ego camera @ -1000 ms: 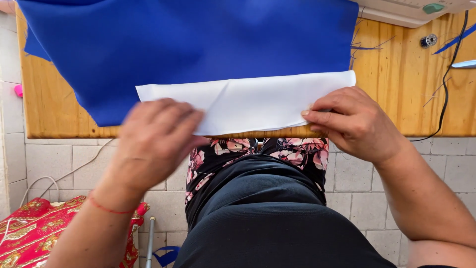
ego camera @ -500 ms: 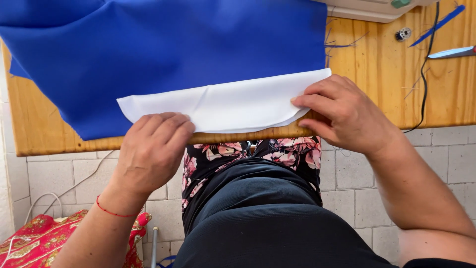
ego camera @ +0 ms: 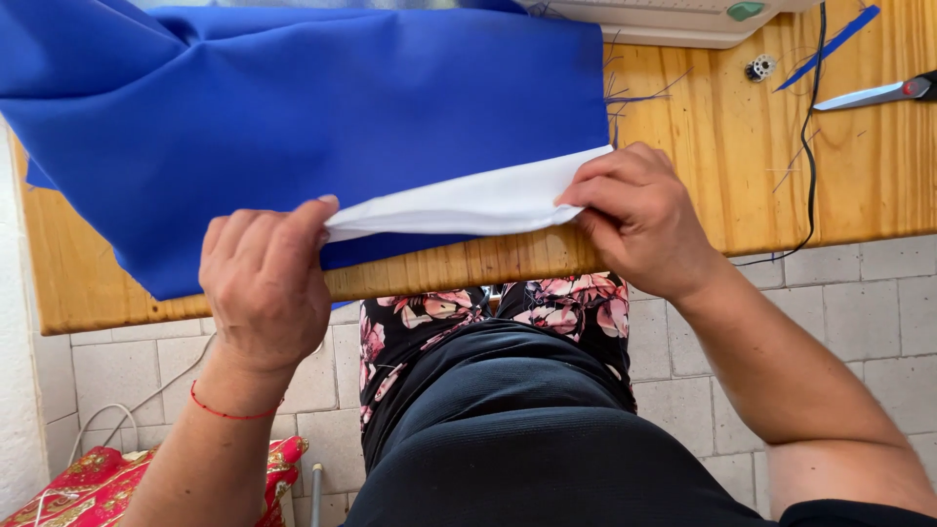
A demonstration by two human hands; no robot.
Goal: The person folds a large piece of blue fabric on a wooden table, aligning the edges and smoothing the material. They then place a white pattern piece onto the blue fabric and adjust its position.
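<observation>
A pale tiled floor (ego camera: 878, 293) fills the lower frame, and a wooden desk (ego camera: 742, 166) runs across the upper half. Most of the desk's left and centre lies under a big sheet of blue fabric (ego camera: 293, 127). Along its lower edge, at mid-frame, runs a narrow white fabric strip (ego camera: 459, 205). The left hand (ego camera: 265, 283) is closed, pinching the strip's left end; the right hand (ego camera: 639, 215) is closed on its right end, so the strip is pulled straight between them. The step looks like lining the white piece up with the blue hem; the next move calls for even tension and matched edges. At upper right lie scissors (ego camera: 878, 94) and a small bobbin (ego camera: 759, 67).
</observation>
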